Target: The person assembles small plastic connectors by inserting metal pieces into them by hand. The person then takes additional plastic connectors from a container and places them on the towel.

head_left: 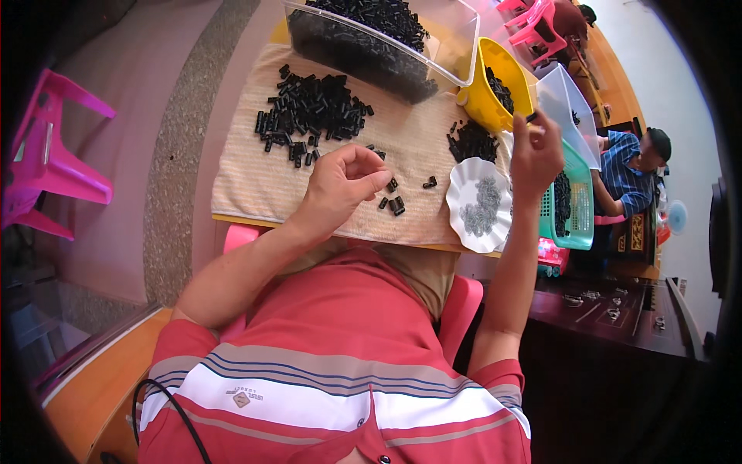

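Note:
My left hand (342, 184) is over the towel-covered table, thumb and forefinger closed together; whether something sits between them I cannot make out. Beside its thumb tip is a small black cylindrical piece (392, 185), with a few more black pieces (397, 206) just nearer to me. Raised at the right, my right hand (539, 155) pinches a small black piece (531, 117) in front of the yellow container (473, 93). A white scalloped dish (457, 197) of tiny clear parts (483, 207) lies between my hands. Farther off, a big pile of black pieces (313, 108) spreads on the towel (243, 166).
A clear bin (456, 46) full of black pieces stands at the back. Another dark heap (471, 143) lies by the yellow container. A green basket (580, 155) and a white bin (553, 89) stand at right. Beyond sits a person in blue (627, 174); a pink stool (58, 155) is left.

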`<state>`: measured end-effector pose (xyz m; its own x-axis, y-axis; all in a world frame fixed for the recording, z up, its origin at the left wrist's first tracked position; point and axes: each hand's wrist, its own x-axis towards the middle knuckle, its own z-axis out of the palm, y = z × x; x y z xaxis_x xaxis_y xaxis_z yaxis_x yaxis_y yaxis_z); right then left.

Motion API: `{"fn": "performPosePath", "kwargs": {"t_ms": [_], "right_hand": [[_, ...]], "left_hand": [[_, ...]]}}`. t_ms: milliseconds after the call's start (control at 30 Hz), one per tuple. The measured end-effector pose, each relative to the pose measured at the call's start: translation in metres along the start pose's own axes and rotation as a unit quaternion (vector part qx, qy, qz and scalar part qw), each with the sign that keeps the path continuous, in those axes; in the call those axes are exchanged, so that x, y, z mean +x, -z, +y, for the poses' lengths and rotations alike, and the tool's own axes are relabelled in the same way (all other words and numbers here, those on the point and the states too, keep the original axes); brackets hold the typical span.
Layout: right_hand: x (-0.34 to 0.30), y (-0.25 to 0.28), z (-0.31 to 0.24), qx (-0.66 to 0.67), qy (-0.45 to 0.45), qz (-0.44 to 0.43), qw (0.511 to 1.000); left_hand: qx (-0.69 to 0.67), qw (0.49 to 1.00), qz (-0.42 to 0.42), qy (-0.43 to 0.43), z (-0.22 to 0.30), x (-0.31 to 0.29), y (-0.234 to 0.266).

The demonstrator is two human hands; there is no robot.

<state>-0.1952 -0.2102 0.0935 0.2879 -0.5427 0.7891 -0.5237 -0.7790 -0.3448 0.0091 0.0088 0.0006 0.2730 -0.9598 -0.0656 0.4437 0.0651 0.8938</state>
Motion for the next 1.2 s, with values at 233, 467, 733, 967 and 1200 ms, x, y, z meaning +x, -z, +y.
{"fn": "performPosePath", "kwargs": {"t_ms": [233,467,733,967,1200], "right_hand": [[0.039,-0.017,0.050,-0.193,-0.031,-0.102,0.975],[-0.047,-0.053,-0.057,0.181,-0.026,-0.381,0.906],[-0.066,-0.070,-0.085,0.009,0.137,-0.459,0.878],[-0.067,-0.072,-0.085,0.014,0.145,-0.455,0.878],[-0.071,-0.073,-0.087,0.004,0.118,-0.460,0.880]], "left_hand": [[-0.008,0.998,0.057,-0.020,0.000,0.008,0.005],[-0.085,0.984,0.143,-0.070,0.012,0.012,0.011],[-0.107,0.983,0.141,-0.058,0.011,0.011,0.013],[-0.110,0.984,0.131,-0.058,0.011,0.012,0.013],[-0.119,0.984,0.126,-0.048,0.011,0.013,0.014]]}}
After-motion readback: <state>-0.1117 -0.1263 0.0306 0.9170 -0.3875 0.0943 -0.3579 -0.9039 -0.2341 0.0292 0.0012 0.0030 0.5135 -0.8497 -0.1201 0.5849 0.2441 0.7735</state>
